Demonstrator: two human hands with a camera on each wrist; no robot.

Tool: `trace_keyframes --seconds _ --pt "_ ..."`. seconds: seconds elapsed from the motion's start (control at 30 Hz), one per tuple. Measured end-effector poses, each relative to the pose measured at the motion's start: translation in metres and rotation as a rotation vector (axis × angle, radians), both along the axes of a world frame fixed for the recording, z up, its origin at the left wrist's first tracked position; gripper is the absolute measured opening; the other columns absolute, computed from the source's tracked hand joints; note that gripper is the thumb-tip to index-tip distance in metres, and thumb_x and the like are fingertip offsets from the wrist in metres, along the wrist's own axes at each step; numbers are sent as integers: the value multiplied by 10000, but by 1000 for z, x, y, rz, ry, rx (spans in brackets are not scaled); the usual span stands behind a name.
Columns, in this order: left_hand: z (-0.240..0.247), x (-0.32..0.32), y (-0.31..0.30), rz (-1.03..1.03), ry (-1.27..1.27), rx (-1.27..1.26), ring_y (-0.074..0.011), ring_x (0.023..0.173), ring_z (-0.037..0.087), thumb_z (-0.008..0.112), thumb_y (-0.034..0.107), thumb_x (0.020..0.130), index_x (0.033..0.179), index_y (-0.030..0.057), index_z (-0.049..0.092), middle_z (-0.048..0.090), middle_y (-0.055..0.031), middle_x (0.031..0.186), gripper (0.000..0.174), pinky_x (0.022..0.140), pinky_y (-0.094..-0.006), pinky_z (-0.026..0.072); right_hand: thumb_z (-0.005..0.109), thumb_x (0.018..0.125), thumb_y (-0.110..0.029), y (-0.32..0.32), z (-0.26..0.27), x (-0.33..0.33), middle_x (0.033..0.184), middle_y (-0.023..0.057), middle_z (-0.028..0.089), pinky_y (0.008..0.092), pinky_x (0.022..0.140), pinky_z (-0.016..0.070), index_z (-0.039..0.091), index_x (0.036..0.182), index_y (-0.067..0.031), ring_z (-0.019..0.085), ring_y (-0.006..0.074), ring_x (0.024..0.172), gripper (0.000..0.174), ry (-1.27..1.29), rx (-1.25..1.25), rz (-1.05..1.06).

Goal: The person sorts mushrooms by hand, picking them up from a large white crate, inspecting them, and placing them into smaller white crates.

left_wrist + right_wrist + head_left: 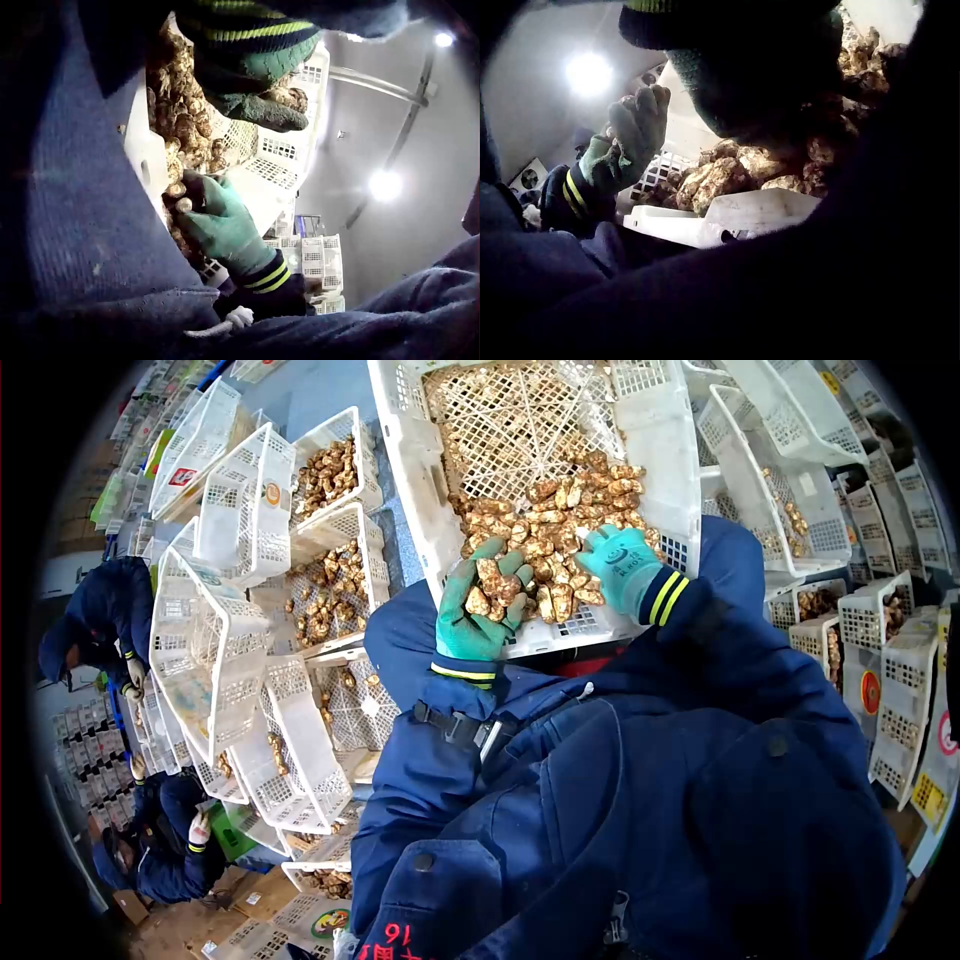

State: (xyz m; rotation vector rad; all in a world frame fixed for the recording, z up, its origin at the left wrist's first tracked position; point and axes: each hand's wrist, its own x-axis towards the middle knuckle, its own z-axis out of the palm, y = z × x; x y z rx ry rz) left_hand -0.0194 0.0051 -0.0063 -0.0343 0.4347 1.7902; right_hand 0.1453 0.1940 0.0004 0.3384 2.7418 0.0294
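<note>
A large white slatted crate (655, 445) lies across the person's lap, with a heap of knobbly brown tubers (560, 510) at its near end. My left hand (485, 600), in a green coated glove, is palm up over the near left rim. Its fingers curl round a few tubers (492, 585). On the right of the heap, my right hand (622, 568), gloved alike, reaches palm down into the tubers. In the left wrist view its thumb and fingers pinch a pale-ended tuber (184, 204). The right wrist view is mostly dark.
Stacked white crates (235, 630) stand on the left, some with tubers (330, 595). More crates (775, 490) line the right side. Two people in dark blue work at the far left, one (105, 615) above the other (165, 835). Bare crate mesh (500, 455) shows beyond the heap.
</note>
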Motion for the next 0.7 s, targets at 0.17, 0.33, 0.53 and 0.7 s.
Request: trace_keyframes --seconds 0.17,0.33,0.53,0.7 --pt "-4 3 -2 -49 128 -134 -271 1109 636 496 323 1009 1393 79 486 636 -127 1228 455 866 -353 568 689 753 -232 23 -8 12 873 149 584 438 731 480 631 835 -68 587 353 835 193 368 -193 -133" --pt "-5 13 9 -122 263 -179 -248 1064 642 504 360 1014 1374 88 479 645 -109 1158 452 861 -368 567 705 768 -196 27 18 9 794 136 573 428 691 465 629 883 -35 572 338 795 212 747 -362 -137" --pt "-8 21 8 -132 550 -171 -236 1049 620 569 333 981 1336 40 507 606 -121 1223 465 838 -357 539 710 843 -228 -16 43 -23 880 154 628 405 726 500 668 1032 -45 622 333 828 266 820 -573 -76" --pt "0 12 4 -185 207 -102 -251 1027 635 563 297 981 1357 48 500 627 -138 1190 455 810 -347 538 606 844 -291 -1 8 -2 1120 98 630 438 819 499 645 1106 -117 603 277 1038 317 72 -78 36"
